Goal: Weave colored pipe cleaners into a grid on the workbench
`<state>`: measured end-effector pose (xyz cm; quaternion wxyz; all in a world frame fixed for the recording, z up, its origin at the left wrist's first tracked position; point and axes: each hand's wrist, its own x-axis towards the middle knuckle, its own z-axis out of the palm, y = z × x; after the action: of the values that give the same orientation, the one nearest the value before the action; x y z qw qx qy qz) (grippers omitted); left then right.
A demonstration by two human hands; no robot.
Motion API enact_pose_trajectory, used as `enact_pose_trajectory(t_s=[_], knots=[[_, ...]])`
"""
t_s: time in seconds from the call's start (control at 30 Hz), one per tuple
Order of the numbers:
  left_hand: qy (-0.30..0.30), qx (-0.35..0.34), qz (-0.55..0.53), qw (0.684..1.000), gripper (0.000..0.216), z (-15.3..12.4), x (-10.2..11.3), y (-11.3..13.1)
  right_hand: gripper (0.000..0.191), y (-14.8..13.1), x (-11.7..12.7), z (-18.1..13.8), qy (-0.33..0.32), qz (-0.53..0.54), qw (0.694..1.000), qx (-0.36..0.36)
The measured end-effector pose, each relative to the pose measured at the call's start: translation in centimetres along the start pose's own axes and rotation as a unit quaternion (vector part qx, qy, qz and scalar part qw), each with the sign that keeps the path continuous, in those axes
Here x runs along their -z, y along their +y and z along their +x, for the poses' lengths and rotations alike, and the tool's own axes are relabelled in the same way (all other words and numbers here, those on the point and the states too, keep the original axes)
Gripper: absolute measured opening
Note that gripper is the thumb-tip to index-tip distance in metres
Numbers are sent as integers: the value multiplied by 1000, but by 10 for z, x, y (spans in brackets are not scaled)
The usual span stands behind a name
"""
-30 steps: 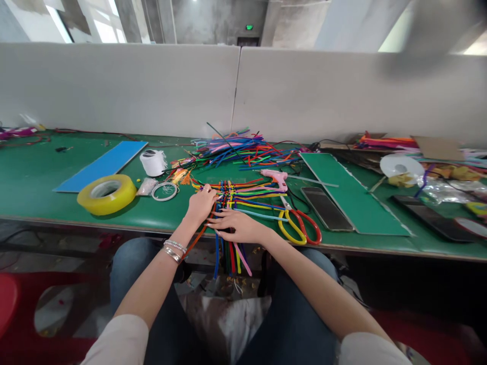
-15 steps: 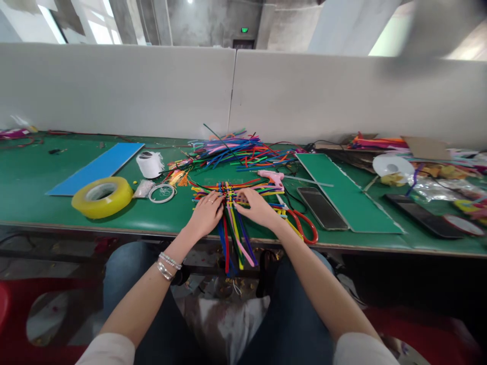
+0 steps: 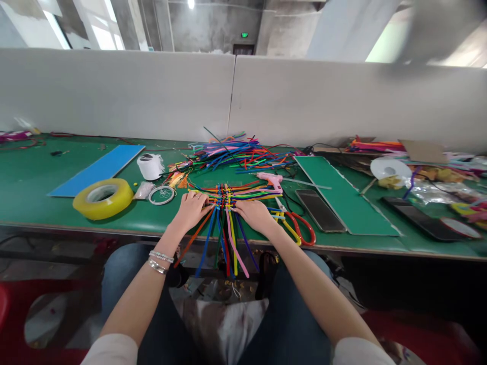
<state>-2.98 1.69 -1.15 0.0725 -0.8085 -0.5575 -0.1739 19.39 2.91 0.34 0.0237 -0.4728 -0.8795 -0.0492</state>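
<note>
Pipe-cleaner weave (image 3: 224, 196) beneath both hands (image 3: 192, 210) (image 3: 254, 215)

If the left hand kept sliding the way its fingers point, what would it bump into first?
The left hand would meet the woven pipe cleaners first. Its fingertips are right at their edge and may already touch them, though that is hard to tell from this view.

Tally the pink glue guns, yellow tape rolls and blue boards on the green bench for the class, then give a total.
pink glue gun: 1
yellow tape roll: 1
blue board: 1
Total: 3
</note>
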Motion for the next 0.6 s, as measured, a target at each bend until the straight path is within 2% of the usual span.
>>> enact_pose_trajectory(t_s=[0.13,0.27,0.43,0.6], knots=[[7,6,29,1000,31,0,-7,5,32,-5,-4,0,-2,-15,999,-32],[36,69,67,995,35,-1,-11,10,33,-4,-7,3,30,-9,998,-47],[45,21,40,998,34,-2,-10,10,38,-2,-9,7,44,-11,997,-70],[44,12,58,997,35,0,-10,12,36,-3,-10,7,41,-15,996,-78]])
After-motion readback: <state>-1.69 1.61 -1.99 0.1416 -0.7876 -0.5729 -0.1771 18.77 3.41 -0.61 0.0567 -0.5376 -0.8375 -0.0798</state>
